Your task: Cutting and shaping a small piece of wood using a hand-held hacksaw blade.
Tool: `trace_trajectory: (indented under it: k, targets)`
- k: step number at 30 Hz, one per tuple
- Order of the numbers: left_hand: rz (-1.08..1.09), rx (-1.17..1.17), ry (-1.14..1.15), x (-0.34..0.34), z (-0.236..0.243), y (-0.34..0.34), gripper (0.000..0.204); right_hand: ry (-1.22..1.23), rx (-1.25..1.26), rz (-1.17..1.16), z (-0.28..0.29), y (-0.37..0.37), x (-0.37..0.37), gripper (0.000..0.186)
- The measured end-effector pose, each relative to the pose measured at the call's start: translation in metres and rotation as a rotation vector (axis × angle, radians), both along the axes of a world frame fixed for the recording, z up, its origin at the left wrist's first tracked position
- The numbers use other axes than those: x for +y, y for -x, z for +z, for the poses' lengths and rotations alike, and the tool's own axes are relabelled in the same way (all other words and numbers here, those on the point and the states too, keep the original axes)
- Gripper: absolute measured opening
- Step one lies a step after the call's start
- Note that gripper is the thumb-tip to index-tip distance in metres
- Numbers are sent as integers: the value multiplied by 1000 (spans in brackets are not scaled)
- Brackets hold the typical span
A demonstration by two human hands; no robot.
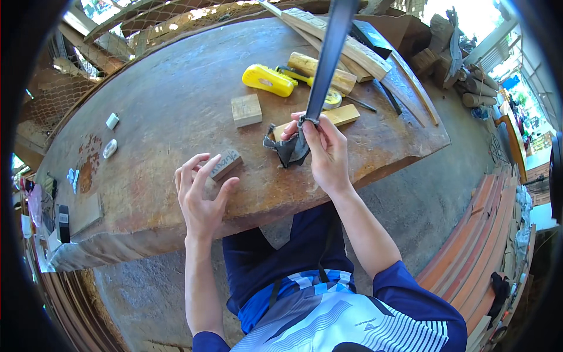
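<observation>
Left hand (pixel 201 205) spread at the left end of the marked wooden block (pixel 230 162); right hand (pixel 326 154) pinching a long dark strip (pixel 330 58), right of the block; yellow tool (pixel 268 80) beyond the block.

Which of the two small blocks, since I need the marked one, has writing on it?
The block beside the left hand: dark writing runs across it. The squarer block farther away shows none.
</observation>
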State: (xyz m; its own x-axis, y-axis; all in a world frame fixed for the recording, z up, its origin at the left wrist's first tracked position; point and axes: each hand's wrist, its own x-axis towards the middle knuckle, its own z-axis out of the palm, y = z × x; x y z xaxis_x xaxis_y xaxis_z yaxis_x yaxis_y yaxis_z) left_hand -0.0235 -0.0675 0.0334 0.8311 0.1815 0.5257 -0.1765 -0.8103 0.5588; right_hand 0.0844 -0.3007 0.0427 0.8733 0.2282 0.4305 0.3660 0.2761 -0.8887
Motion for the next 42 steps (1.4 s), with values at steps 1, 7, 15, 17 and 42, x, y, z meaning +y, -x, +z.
trace_trajectory:
  k: [1, 7, 15, 17, 42]
  targets:
    - [-15, -45, 39, -5, 1, 3, 38, 2, 6, 5, -3, 3, 0, 24]
    - [-301, 238, 307, -75, -5, -26, 27, -71, 69, 48, -10, -2, -9, 24]
    - [-334, 22, 262, -117, -1, -63, 30, -203, 90, 14, 2, -3, -16, 26]
    - [-326, 3, 273, -114, -1, -64, 28, -265, 93, 46, 19, 4, -9, 29]
    - [-826, 642, 1076, -44, 25, -13, 31, -338, -6, 485, 63, 17, -31, 6]
